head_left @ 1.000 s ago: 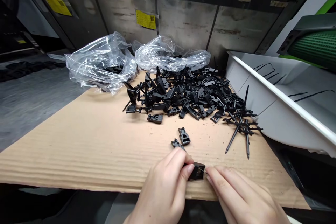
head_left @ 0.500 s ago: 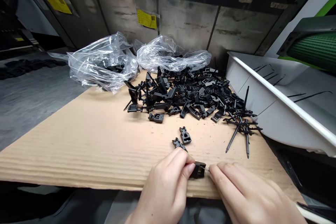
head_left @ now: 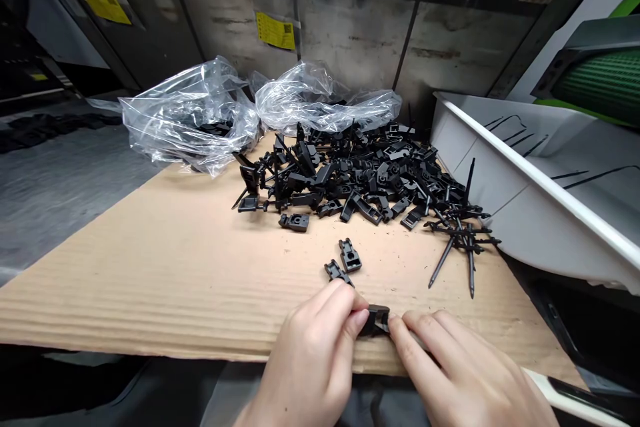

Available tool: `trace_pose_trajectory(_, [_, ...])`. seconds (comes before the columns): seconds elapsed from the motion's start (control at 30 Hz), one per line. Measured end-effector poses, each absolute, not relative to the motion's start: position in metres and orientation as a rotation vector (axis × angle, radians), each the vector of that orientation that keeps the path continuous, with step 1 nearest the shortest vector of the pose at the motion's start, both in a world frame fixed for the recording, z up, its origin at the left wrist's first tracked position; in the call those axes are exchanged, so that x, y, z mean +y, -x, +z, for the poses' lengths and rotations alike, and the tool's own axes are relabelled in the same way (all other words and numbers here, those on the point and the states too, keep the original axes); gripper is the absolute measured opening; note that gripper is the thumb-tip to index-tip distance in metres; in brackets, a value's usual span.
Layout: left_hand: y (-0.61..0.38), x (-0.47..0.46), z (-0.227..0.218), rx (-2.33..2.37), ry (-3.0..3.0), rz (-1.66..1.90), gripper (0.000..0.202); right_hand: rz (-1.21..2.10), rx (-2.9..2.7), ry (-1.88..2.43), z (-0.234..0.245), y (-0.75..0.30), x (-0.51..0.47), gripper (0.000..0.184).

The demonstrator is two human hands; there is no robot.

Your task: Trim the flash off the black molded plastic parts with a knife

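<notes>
Both hands at a black plastic clip on the near edge of the cardboard

We note the left hand [head_left: 313, 347] grasping the black plastic clip [head_left: 379, 320] between thumb and fingers; the right hand [head_left: 463, 367] is curled, its fingertips touching the clip's right end (whether it grips, we cannot tell). The clip sits just above the near edge of the corrugated cardboard sheet [head_left: 150, 293]. Two loose clips [head_left: 350, 255] lie just beyond the hands. Farther off lies a heap of black molded parts [head_left: 350, 180], with black runners with spikes [head_left: 463, 237] at its right. Clear plastic bags [head_left: 190, 123] are bunched along the far edge. A white tray [head_left: 530, 172] stands at right, thin black rods inside.
</notes>
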State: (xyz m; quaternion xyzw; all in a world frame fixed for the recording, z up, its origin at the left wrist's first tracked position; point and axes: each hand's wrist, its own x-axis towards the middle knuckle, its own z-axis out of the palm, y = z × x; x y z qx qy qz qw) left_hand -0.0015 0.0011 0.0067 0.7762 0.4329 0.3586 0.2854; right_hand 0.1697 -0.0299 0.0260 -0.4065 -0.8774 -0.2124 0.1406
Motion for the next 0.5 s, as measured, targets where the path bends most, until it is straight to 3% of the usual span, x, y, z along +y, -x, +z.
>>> trace_pose_trajectory(0.2, [0.002, -0.002, 0.006, 1.193, -2.058, 0.929, 0.017, -0.581, -2.34, 1.338, 0.018, -0.165, -0.029, 0.029])
trace_pose_trajectory(0.5, [0.002, -0.002, 0.003, 1.211, -2.07, 0.961, 0.015, -0.338, -2.086, 1.447, 0.006, -0.186, -0.032, 0.032])
